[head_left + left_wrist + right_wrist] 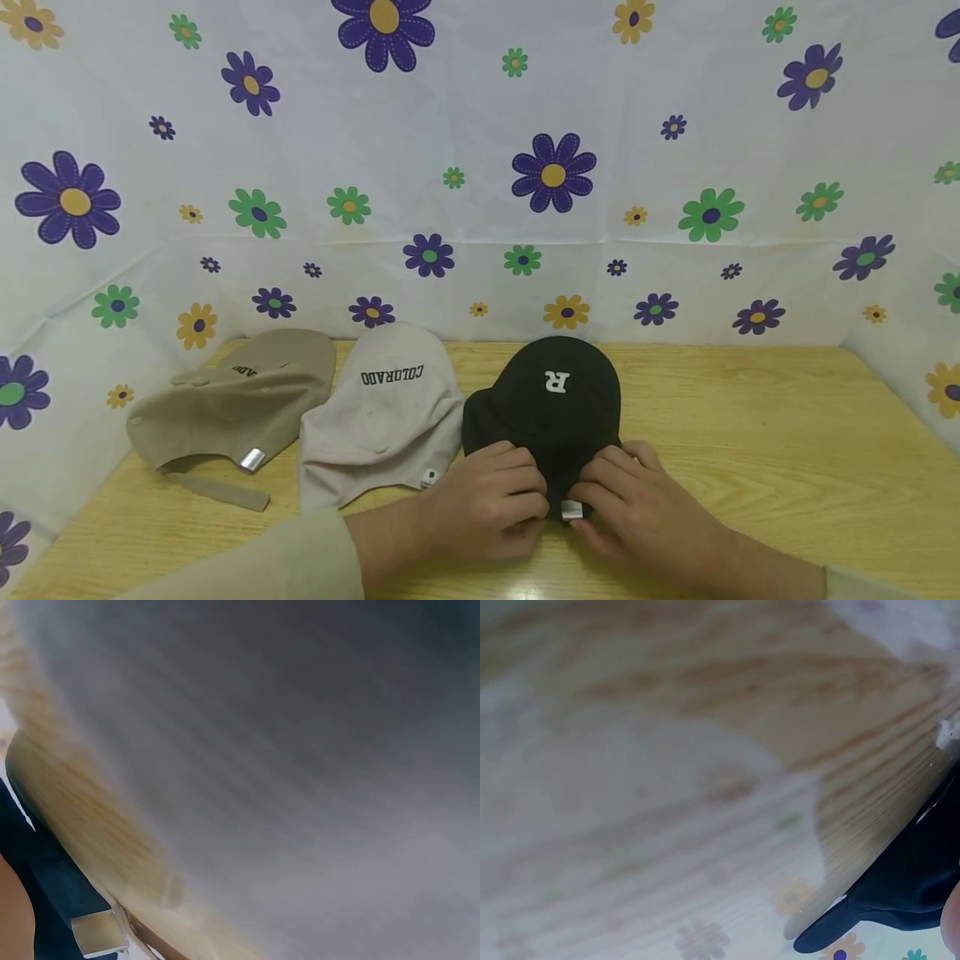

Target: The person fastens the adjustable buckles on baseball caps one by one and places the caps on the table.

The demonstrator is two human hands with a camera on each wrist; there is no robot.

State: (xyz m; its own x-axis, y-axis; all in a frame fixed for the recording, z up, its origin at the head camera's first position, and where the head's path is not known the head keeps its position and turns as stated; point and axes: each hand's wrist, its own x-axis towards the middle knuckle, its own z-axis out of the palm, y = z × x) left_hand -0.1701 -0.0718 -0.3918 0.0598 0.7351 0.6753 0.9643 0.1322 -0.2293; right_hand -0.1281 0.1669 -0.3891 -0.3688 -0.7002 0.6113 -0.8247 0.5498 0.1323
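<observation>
A black baseball cap [566, 421] with a white letter R lies on the table, its crown toward the back wall and its strap end toward the person. My left hand [491, 504] grips the cap's near left edge with curled fingers. On the near right edge, my right hand [637, 512] pinches the cap beside a silver metal buckle [572, 510]. The left wrist view catches the same buckle [100, 934] at its lower left, by dark cloth. In the right wrist view the cap's brim [829, 930] shows at the lower right. The strap is mostly hidden by the fingers.
A light beige cap [390, 417] lettered COLORADO lies left of the black cap. Farther left is a tan cap [232, 408] with a loose strap hanging out. The wooden table [750, 425] ends at a white flowered cloth [465, 125] behind and at the sides.
</observation>
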